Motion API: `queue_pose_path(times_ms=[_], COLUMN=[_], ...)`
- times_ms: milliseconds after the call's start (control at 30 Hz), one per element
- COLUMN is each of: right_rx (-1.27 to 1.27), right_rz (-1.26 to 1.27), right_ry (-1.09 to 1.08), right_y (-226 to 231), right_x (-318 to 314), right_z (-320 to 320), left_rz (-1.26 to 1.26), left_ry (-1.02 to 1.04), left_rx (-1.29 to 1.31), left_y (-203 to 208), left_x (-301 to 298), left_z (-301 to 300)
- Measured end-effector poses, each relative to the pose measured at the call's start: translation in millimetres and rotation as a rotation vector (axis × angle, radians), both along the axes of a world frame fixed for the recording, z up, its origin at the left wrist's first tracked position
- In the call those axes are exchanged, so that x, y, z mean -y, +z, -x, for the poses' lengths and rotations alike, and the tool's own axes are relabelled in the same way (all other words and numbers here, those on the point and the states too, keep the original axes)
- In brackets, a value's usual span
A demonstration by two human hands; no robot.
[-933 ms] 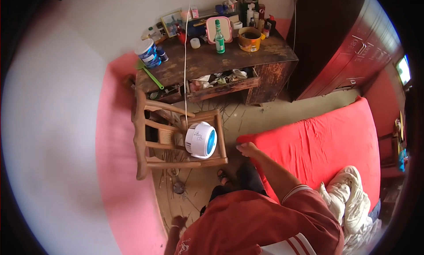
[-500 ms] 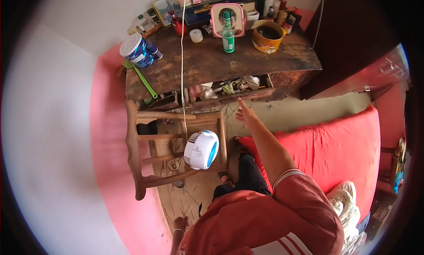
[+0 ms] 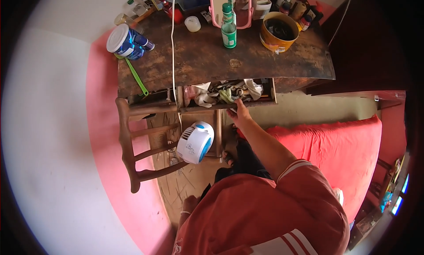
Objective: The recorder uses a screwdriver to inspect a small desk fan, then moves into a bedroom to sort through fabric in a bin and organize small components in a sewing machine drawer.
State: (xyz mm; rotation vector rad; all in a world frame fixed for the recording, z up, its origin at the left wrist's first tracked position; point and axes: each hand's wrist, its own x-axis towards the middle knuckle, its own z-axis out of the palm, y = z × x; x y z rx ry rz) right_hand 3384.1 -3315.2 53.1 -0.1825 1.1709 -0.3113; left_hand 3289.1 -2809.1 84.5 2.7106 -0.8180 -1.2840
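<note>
Scanning from the left, I get a wall (image 3: 110,135) painted pink below and white above. Near it a wooden chair (image 3: 125,144) stands with its back to the left. On the far left of the dark surface (image 3: 194,58) I have a blue tub (image 3: 128,46) with a white lid, and a green utensil (image 3: 137,76) just beside it. A white cord (image 3: 172,47) runs down to a white and blue fan (image 3: 191,144) over the chair; I cannot tell whether it hangs or rests there. Low on the near left, my left hand (image 3: 190,203) is beside the body; I cannot tell how its fingers stand. In the middle, under the surface's near edge, the drawer (image 3: 201,108) stands open, with crumpled pale cloths (image 3: 254,89) in it. Beyond, a green bottle (image 3: 229,32) stands before a pink-framed mirror (image 3: 216,9). My right hand (image 3: 240,113) is at the drawer's front, right of its middle; I cannot tell whether the fingers close on it. Farther right are a yellow pot (image 3: 273,42) on the surface, a red-covered bed (image 3: 318,142) nearer, and a dark wardrobe (image 3: 371,51) on the far side.
</note>
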Motion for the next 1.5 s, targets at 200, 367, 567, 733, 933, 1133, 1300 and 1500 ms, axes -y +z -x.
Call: queue_pose_path(times_ms=[200, 367, 567, 733, 933, 1133, 1300, 1500], right_rx=[0.063, 0.014, -0.019, 0.000, -0.407, -0.893, -0.652, -0.762], right_rz=[-0.011, 0.026, 0.073, 0.417, 0.579, 1.167, 1.230, 1.188], right_ry=[0.018, -0.007, 0.127, 0.896, 0.691, 1.648, 1.986, 1.475], right_y=[-2, 9, 10, 7, -22, -74, -91, -72], right_x=[-13, -20, -14, -34, 7, 81, 124, 181], right_z=[22, 31, 52, 109, 230, 350, 390, 450], left_rz=[0.115, -0.033, -0.255, -0.070, 0.405, 0.931, 1.360, 1.075], left_ry=[0.221, 0.348, 0.181, -0.082, -0.052, -0.059, -0.156, -0.428], left_rx=[0.077, 0.018, -0.064, -0.058, 0.250, 0.467, 0.385, 0.027], left_y=[53, 59, -23, -75, -22, 63, 110, 44], left_x=[67, 66, -5, -26, 63, 216, 428, 515], left_z=[-50, -55, -36, -27, -81, -125, -91, -62])
